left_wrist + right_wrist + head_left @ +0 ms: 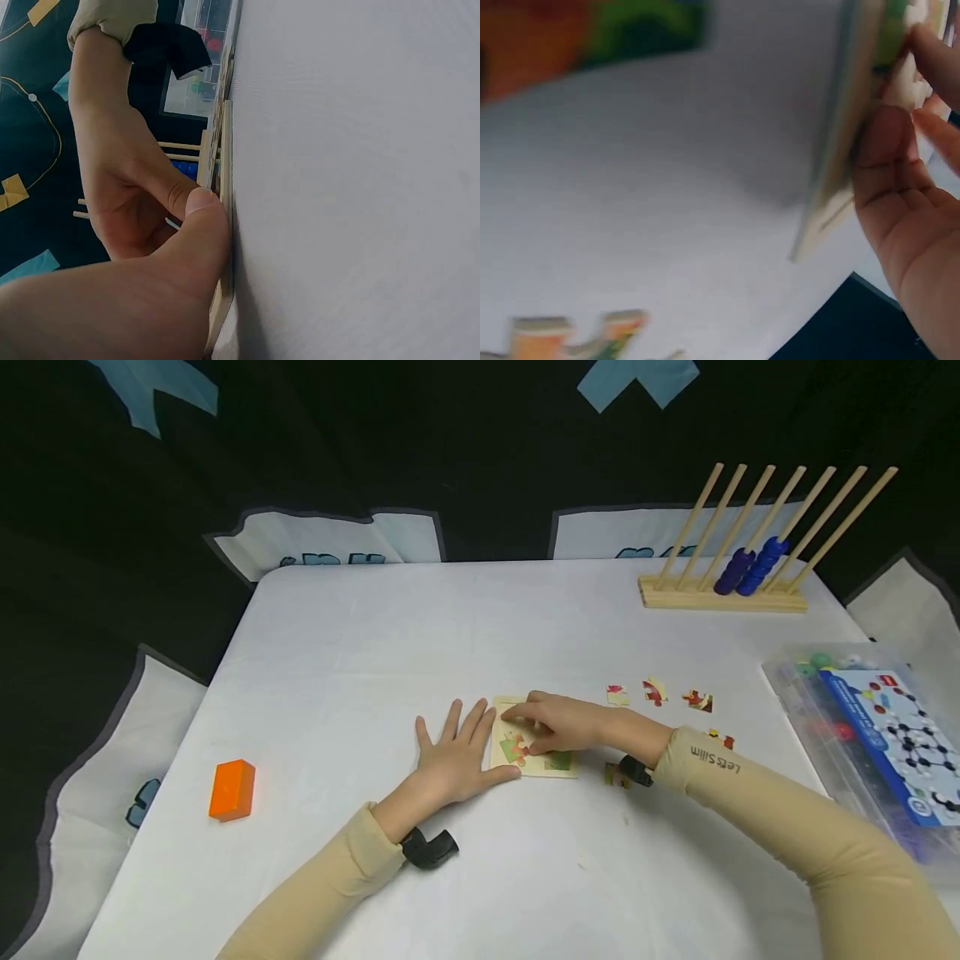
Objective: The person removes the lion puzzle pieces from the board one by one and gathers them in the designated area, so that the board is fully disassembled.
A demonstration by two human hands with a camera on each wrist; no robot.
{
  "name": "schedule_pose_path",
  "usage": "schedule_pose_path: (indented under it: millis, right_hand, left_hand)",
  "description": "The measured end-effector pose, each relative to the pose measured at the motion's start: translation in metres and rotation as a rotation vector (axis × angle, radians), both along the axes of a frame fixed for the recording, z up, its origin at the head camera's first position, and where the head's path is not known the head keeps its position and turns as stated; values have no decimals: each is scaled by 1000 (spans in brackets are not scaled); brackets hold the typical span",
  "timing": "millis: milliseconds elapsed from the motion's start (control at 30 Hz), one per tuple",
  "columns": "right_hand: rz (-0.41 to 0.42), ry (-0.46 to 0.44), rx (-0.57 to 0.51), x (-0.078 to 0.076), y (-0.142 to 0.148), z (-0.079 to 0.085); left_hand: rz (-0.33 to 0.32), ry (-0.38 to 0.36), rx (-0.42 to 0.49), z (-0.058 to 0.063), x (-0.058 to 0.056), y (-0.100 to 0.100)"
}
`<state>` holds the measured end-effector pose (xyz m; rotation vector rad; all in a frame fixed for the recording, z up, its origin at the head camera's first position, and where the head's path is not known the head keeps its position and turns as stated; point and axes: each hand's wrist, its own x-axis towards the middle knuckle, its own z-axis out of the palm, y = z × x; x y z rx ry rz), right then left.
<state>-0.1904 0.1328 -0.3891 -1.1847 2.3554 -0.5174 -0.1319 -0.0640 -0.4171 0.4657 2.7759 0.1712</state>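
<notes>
A small pale wooden jigsaw board (pixel 537 772) with pictured pieces in it lies on the white table. My left hand (pixel 452 767) rests along its left side, fingers spread, its thumb at the lower edge. Over the board, my right hand (pixel 566 722) has index finger and thumb bent down and apart, touching it; no pinched piece can be made out, and the palm hides part of the picture. Loose jigsaw pieces (pixel 654 692) lie to the right, several in all, one (pixel 617 776) near the right wrist. The right wrist view shows a blurred piece (pixel 641 30) close up.
An orange block (pixel 232 790) stands at the left. At the back right is a wooden peg stand (pixel 720 600) with purple and blue beads. A clear plastic box (pixel 795 710) with a molecule-pictured booklet (pixel 911 735) on top sits at the right edge.
</notes>
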Motion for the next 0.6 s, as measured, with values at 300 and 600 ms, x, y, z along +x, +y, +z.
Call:
schedule_pose_path:
  millis: [300,600]
  right_hand:
    - [8,-6,-82,-1,3,-5]
    - [1,-19,-74,2,2,-6]
  left_hand:
    - [1,9,13,3,-1,-1]
    - [11,-1,-1,2,0,1]
